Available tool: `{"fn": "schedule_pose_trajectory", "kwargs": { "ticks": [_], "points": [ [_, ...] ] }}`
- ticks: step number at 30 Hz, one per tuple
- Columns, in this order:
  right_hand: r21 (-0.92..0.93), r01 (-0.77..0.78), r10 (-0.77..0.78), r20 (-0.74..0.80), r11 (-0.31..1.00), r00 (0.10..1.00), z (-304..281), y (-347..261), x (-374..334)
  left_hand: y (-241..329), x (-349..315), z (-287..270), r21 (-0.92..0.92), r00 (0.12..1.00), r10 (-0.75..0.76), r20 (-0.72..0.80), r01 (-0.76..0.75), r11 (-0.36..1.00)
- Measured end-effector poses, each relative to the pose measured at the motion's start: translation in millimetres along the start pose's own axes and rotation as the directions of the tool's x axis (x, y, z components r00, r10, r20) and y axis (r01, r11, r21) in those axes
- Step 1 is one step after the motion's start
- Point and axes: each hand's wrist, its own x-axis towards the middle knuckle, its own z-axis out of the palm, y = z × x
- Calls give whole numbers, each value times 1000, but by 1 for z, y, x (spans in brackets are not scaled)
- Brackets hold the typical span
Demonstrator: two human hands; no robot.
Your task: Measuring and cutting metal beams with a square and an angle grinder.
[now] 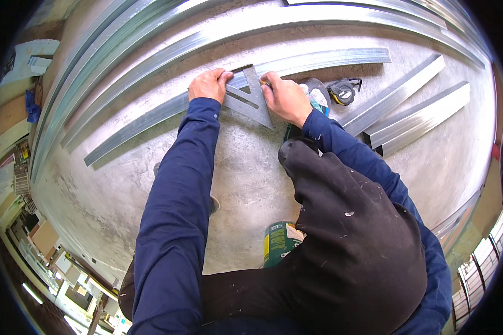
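Note:
A long galvanized metal channel (145, 126) lies crosswise on the floor in front of me. Across it rests a grey triangular speed square (262, 111), its corner pointing back toward me. My left hand (208, 85) grips the square's left side, thumb and fingers closed at its edge over the channel. Beside the square's right edge, my right hand (286, 98) is pinched around a small orange-tan marking tool, perhaps a pencil; the fingers hide most of it.
A yellow-and-black tape measure (342, 91) sits right of my shoe (316, 95). Two short metal channels (394, 92) (425, 117) lie farther right. Several long channels (167, 53) curve along the far side. A green can (281, 241) stands near my leg.

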Motion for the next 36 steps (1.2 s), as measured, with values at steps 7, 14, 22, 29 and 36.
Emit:
{"fn": "schedule_pose_trajectory", "kwargs": {
  "ticks": [7, 14, 22, 29, 36],
  "points": [
    [2, 14, -14, -6, 1000, 1000, 0, 2, 0, -3, 1, -4, 17, 998, 55, 4, -55, 998],
    [-13, -8, 8, 8, 1000, 1000, 1, 4, 2, -3, 3, -5, 23, 996, 76, 54, -77, 997],
    [-39, 29, -29, -23, 999, 999, 2, 1, 3, 1, 3, -3, 51, 998, 36, 45, -38, 998],
    [-53, 8, -12, -75, 999, 997, 4, 2, 23, 8, 3, -5, 97, 994, -40, 101, 30, 995],
    [19, -61, 62, -74, 998, 995, -2, 4, 4, 11, 4, -8, 118, 990, -64, 125, 49, 992]
  ]
}}
